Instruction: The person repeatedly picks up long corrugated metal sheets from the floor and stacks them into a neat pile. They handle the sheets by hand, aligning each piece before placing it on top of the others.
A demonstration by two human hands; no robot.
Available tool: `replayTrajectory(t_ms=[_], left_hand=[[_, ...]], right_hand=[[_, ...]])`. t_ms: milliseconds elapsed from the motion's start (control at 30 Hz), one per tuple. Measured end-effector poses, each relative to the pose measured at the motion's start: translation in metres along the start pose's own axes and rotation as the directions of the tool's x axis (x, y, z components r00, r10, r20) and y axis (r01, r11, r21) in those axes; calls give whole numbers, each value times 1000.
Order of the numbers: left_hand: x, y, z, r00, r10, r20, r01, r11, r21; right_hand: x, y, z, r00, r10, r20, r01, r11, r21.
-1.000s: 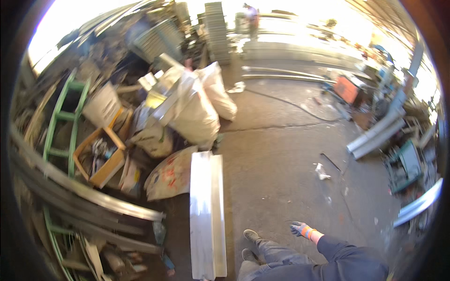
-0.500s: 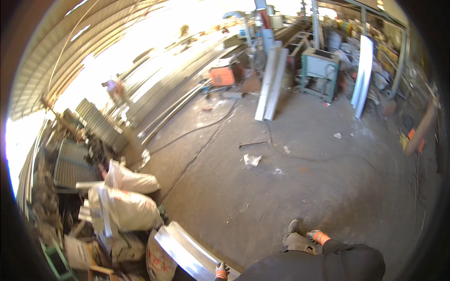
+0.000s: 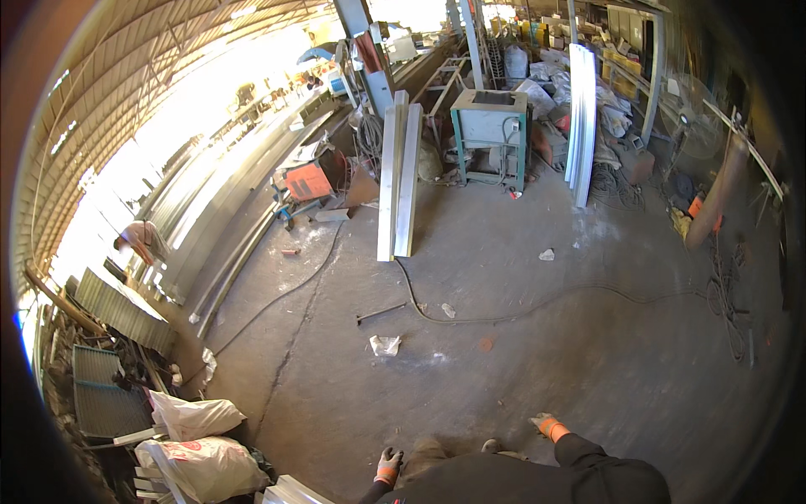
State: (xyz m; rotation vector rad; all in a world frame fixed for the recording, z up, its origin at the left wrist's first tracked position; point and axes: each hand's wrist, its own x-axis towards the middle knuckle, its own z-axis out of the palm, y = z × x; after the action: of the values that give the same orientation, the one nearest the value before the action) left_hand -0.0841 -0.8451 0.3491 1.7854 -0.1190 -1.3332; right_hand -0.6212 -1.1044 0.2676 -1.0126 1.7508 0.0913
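Around: crumpled white paper scrap [image 3: 385, 344] and black cable [image 3: 537, 309] on concrete floor [image 3: 588, 370]; long silver metal sheets [image 3: 398, 172] run away lengthwise.
Hands: gloved left hand [image 3: 388, 466] and right hand [image 3: 543, 424] apart, empty.

Gloved left hand [image 3: 388, 464], gloved right hand [image 3: 544, 425], both empty, above concrete floor [image 3: 546, 353], white sacks [image 3: 201, 445] nearby

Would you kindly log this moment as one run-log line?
left hand: gloved, empty, low beside leg | right hand: gloved, empty, out to side | nearest: metal sheet, white sacks | floor: concrete, cable across
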Motion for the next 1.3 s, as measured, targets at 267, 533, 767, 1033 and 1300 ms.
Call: replayTrajectory(t_ms=[267, 533, 767, 1033, 1300], left_hand=[[141, 107, 27, 985, -110, -134, 162, 860, 484], [452, 396, 76, 939, 241, 246, -326, 394, 859], [749, 742, 261, 900, 398, 180, -433, 757, 490], [883, 920, 456, 968, 106, 229, -246, 599, 762], [1010, 1136, 546, 954, 300, 3, -134, 419, 898]], right_hand=[[147, -248, -55, 996, -28, 87, 17, 993, 118], [198, -477, -114, 999, 13, 30, -25, 891, 454], [315, -558, -132, 985, 168, -42, -134, 892, 431], [526, -728, -189, 954, -280, 107, 288, 956, -63], [704, -1065, -406, 991, -27, -129, 109, 727, 679]])
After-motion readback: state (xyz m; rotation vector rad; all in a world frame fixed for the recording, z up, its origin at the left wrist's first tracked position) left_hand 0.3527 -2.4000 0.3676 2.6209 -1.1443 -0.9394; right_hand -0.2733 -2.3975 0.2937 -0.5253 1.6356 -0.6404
